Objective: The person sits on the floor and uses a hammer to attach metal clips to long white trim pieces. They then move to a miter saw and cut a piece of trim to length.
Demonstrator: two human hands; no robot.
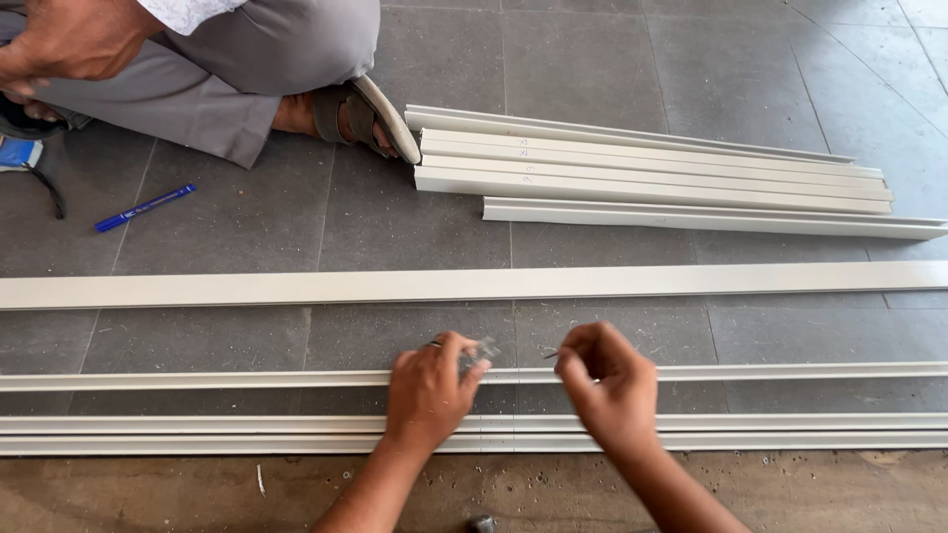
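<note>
Trunking strips, long and white, lie side to side across the grey tiled floor (612, 59), and the thin strip (197, 379) nearest both hands runs left to right directly under them. The left hand (427, 393) rests on that strip, fingers closed on small metal pieces (481, 350), while the right hand (610, 385), just beside it and equally near, pinches a small thin thing I cannot identify.

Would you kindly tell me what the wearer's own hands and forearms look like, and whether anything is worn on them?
Both are bare: the left hand and right hand wear no gloves, and no rings or watch show. The forearms are uncovered, with no sleeves in view up to the picture's bottom edge.
</note>
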